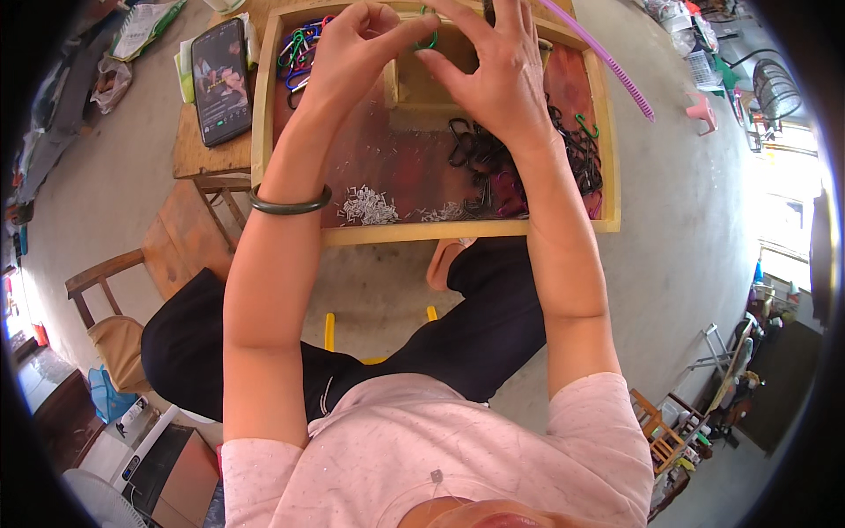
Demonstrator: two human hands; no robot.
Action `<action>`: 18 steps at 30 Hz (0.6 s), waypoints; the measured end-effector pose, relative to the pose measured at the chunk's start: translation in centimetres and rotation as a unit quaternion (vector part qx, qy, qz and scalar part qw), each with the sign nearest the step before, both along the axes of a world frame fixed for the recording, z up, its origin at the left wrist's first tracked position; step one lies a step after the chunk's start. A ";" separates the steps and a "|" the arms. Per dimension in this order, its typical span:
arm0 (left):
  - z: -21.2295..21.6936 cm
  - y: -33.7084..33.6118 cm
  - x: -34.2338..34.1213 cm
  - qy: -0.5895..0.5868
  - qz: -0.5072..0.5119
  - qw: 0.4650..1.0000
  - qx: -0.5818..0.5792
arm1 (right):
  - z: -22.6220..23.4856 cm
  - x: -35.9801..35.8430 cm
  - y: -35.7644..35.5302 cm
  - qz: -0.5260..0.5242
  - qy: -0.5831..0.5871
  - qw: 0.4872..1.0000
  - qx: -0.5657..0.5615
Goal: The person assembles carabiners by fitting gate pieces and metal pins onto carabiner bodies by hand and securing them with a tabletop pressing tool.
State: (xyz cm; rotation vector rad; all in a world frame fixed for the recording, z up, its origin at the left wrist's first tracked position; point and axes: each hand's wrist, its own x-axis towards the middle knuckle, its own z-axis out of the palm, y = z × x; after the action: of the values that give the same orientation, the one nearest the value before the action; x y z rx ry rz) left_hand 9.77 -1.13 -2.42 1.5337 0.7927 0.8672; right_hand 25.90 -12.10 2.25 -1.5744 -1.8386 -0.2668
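A small green carabiner (429, 39) is up over the far part of a wooden-rimmed tray (440, 231). My left hand (356, 53) pinches it at the thumb, fingers curled. From the other side, the thumb and forefinger of my right hand (503, 84) close on it, the other fingers stretched away. Colourful carabiners (299, 55) lie in the tray's far left corner, partly behind my left wrist. Many black carabiners (482, 154) are heaped under my right forearm, with a loose green one (587, 127) beside them. Small silvery pins (368, 208) form a pile near the front rim.
A phone (220, 84) with a lit screen stands left of the tray on a wooden table (207, 158). A purple coiled hose (616, 75) hangs over the tray's far right corner. A wooden chair (180, 233) is at the left, and a pink stool (701, 114) is far right.
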 end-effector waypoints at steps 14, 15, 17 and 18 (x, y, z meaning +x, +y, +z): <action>-0.8 0.0 -0.1 0.002 -0.021 0.999 0.035 | -1.1 -0.1 0.6 -0.018 0.000 1.000 0.014; -1.0 0.0 -0.1 0.002 -0.021 0.999 0.034 | -1.0 0.0 0.6 -0.013 0.002 1.000 0.016; -1.0 0.1 0.0 -0.019 -0.031 0.999 0.023 | -1.0 -0.1 0.5 -0.015 0.002 1.000 0.013; -1.2 -0.1 0.2 -0.017 -0.031 0.999 0.022 | -1.1 -0.1 0.5 -0.018 0.002 1.000 0.011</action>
State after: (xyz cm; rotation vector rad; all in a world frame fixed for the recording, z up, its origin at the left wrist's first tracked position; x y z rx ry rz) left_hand 9.93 -1.26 -3.62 1.5698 0.7018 0.8683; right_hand 25.76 -11.58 1.20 -1.5924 -1.8009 -0.2995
